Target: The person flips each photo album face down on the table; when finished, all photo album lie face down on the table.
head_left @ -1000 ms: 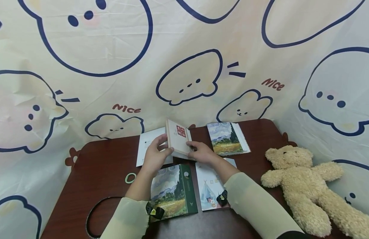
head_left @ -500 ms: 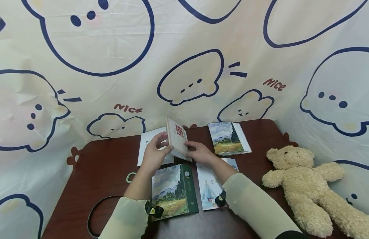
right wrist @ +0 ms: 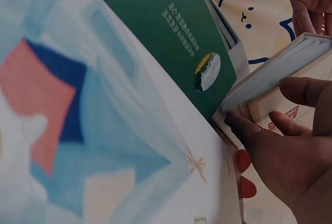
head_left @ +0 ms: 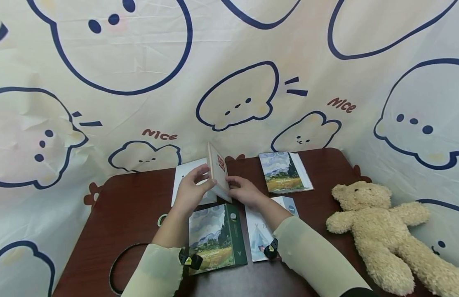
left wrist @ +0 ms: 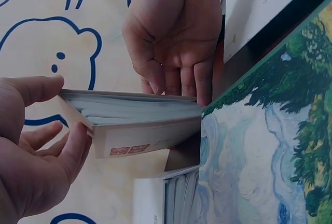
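A cream book (head_left: 217, 167) with a red square of characters on its cover stands tilted upright at the back of the table. My left hand (head_left: 191, 190) holds its left edge, with thumb and fingers on opposite sides in the left wrist view. At the lower right edge, my right hand (head_left: 245, 192) grips the book, thumb and fingers bent against it in the right wrist view. The book's bluish-white page edges (left wrist: 135, 109) show between the covers. Behind the left hand lies a white book (head_left: 179, 181), partly hidden.
A green-spined photo album (head_left: 214, 237) lies in front of the hands, beside a white book with a tent picture (head_left: 257, 239). Another painted album (head_left: 283, 172) is at the back right. A teddy bear (head_left: 374, 227), a green ring (head_left: 161, 220) and a black cord (head_left: 116, 264) are also there.
The cream book has turned more edge-on and its far corner has risen slightly. My right hand has shifted a little left with it, while the left hand has barely moved.
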A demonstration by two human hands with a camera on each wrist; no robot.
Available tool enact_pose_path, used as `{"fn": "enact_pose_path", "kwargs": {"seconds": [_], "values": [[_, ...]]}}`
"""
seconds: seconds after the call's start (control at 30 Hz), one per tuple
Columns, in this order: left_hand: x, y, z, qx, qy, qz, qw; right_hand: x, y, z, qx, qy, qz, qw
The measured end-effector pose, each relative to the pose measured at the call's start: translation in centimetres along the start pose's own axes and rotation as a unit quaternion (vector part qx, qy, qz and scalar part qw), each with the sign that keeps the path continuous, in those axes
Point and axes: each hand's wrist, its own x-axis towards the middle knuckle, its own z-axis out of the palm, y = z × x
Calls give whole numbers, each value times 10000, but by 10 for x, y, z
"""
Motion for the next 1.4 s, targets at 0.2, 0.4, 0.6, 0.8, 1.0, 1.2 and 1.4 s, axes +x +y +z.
{"fn": "enact_pose_path", "kwargs": {"seconds": [0.2,0.4,0.6,0.8,1.0,1.2,1.4], "values": [[2,2,0,-22,-53,20,10000,0,-2,3,202,22,3,9998],[2,3,1,110,-46,27,9999,1,-3,6,465,-109,-10,9989],[3,1,2,221,27,103,9997,3,-2,10,306,-121,-33,9995],[3,0,3,248,132,109,9995,1,-7,12,-53,-40,-168,9998],[2,-1,6,209,100,111,9997,-2,-14,10,-86,33,-318,9995],[0,-5,7,5,-135,82,9999,-7,-23,5,-9,25,-410,9992],[0,-9,10,-313,-325,49,9990,-11,-30,1,-17,50,-484,9988]]}}
